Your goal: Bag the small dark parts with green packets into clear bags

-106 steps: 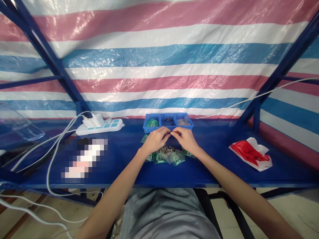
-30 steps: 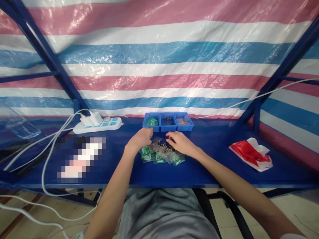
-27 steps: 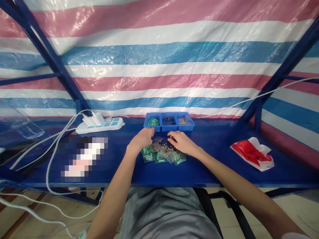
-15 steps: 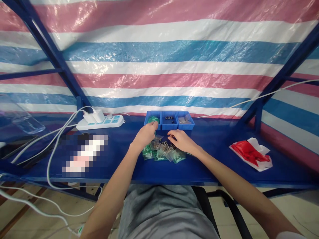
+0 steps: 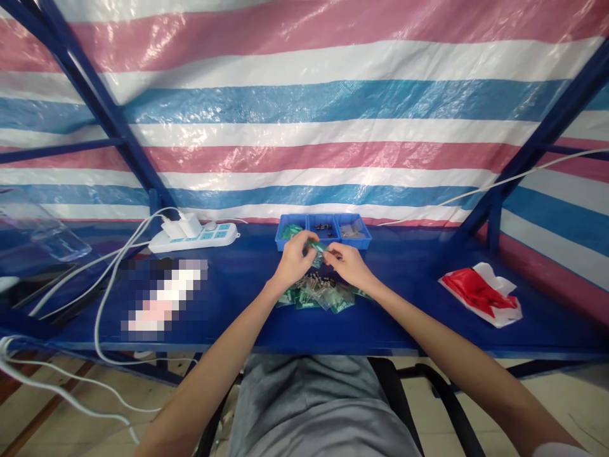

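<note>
Just in front of the bins, my left hand [image 5: 295,259] is closed on one side of a small green-and-clear plastic packet [image 5: 317,256]. The fingers of my right hand [image 5: 348,261] pinch the packet's other side. What is inside the packet is too small to make out. Below both hands lies a pile of similar packets and small metal parts [image 5: 318,291]. Behind them stand three joined blue bins [image 5: 323,244]: green packets [image 5: 291,230] in the left one, small dark parts [image 5: 324,226] in the middle, clear packets [image 5: 351,230] in the right.
A white power strip [image 5: 195,238] with plugs and looping cables stands at the left back. A clear plastic bottle [image 5: 57,235] lies farther left. To the right is a red and white plastic bag [image 5: 483,293]. Blue frame posts and a striped sheet [image 5: 328,155] close off the back.
My left hand has come away from the left bin toward the right, with a green packet now in it. My right hand has risen from the pile to meet it.
</note>
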Available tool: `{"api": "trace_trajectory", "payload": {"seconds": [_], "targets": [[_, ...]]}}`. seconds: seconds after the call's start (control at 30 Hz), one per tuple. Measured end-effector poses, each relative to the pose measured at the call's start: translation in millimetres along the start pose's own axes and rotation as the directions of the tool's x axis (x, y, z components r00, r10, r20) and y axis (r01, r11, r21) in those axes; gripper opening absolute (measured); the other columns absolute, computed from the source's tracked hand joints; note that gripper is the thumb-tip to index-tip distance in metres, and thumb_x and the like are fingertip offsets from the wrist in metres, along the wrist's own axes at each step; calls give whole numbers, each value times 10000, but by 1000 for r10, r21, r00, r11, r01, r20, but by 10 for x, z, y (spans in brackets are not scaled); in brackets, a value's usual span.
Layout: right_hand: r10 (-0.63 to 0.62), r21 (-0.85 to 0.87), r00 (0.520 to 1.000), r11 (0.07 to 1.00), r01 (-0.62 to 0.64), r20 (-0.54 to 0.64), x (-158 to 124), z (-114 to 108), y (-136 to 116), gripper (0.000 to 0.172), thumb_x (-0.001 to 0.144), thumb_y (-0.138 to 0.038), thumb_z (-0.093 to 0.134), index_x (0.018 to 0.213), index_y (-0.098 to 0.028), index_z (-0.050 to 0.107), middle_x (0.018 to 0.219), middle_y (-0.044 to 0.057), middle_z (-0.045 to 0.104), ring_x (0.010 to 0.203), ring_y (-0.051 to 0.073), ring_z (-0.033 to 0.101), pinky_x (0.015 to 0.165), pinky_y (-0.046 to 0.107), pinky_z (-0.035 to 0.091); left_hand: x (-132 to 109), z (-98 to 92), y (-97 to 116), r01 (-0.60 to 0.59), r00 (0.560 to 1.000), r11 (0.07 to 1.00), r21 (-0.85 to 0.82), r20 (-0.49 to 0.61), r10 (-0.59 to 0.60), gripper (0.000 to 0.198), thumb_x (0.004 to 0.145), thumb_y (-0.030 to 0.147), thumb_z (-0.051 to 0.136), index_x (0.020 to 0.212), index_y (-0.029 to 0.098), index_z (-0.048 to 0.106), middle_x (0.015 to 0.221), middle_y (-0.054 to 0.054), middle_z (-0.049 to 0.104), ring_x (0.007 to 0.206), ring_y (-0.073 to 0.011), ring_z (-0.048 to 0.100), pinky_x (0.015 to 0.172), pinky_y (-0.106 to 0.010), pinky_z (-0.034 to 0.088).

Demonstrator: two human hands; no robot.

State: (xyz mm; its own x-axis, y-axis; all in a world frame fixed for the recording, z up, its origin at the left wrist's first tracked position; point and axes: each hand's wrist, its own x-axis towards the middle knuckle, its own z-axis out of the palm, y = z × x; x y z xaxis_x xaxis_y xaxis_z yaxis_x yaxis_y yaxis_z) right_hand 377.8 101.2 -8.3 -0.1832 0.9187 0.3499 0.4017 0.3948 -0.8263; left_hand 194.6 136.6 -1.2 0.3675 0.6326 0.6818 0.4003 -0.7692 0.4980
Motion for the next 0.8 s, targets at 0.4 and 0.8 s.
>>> {"api": "trace_trajectory", "payload": {"seconds": [0.4, 0.8], "targets": [[214, 384, 969, 911, -152, -125, 82, -65, 84, 310, 811, -514, 637, 775, -208, 599, 672, -22, 499, 593, 139, 502, 496, 259, 475, -25, -61, 11, -121, 973, 983, 140, 214, 90, 401, 864, -6, 422, 1173, 206, 565, 1169, -80, 613, 1069, -202, 620, 876, -318, 518], [241, 295, 965, 934, -201, -106, 95, -31, 196, 312, 877, -489, 600, 1030, -219, 565, 724, -10, 621, 605, 168, 649, 457, 236, 459, -3, -117, -37, -127, 979, 961, 245, 186, 82, 150, 952, 175, 551, 1046, 203, 664, 1141, -74, 638, 1088, -218, 625, 924, -360, 531]]}}
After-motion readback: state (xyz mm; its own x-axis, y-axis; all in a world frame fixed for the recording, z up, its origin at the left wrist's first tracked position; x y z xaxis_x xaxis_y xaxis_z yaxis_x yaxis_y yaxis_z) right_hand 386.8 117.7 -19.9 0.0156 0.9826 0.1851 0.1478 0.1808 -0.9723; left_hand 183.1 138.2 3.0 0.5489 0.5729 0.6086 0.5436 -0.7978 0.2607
